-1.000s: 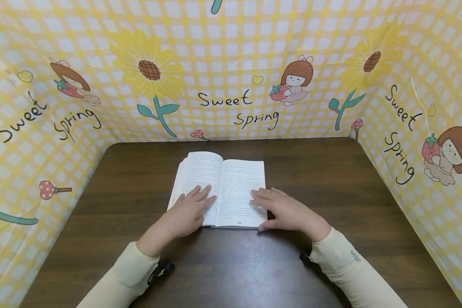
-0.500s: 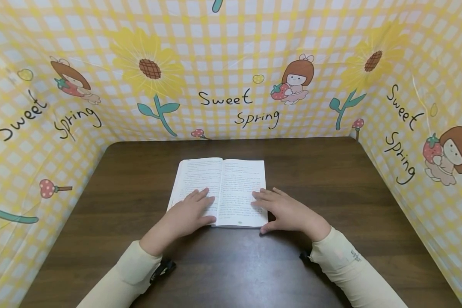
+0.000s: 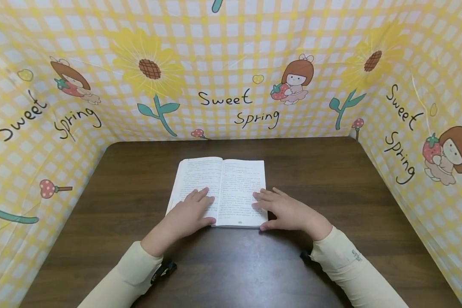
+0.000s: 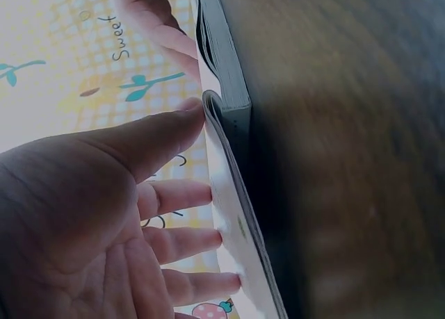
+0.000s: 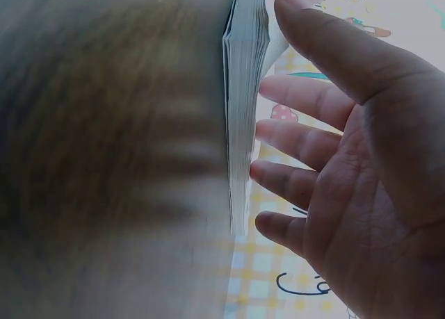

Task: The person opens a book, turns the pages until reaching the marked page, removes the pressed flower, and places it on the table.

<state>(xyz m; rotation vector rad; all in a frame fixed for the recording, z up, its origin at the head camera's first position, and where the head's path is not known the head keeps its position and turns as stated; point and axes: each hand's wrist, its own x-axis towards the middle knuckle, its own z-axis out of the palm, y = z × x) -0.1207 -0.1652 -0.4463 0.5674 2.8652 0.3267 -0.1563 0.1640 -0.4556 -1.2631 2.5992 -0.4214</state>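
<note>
An open book [image 3: 240, 184] with printed pages lies on the dark wooden table [image 3: 231, 273]. My left hand [image 3: 186, 216] rests on the lower part of the left page with its fingers straight and spread. Its thumb touches the page by the near edge, close to the spine. The left wrist view shows the fingertips pressing the page [image 4: 226, 187]. On the other side, my right hand [image 3: 290, 211] has its fingertips over the right page's outer edge, its thumb at the near corner. In the right wrist view the page block [image 5: 243, 103] stands beside extended fingers [image 5: 295, 145].
A yellow checked cloth [image 3: 223, 55] with flower and cartoon prints surrounds the table at the back and both sides. Black straps [image 3: 163, 271] show at the pale sleeves [image 3: 128, 271]. Bare wood lies around the book.
A raised leaf on the left side has settled flat onto the left pages. My left thumb has moved onto the page near the spine. The right hand has hardly moved.
</note>
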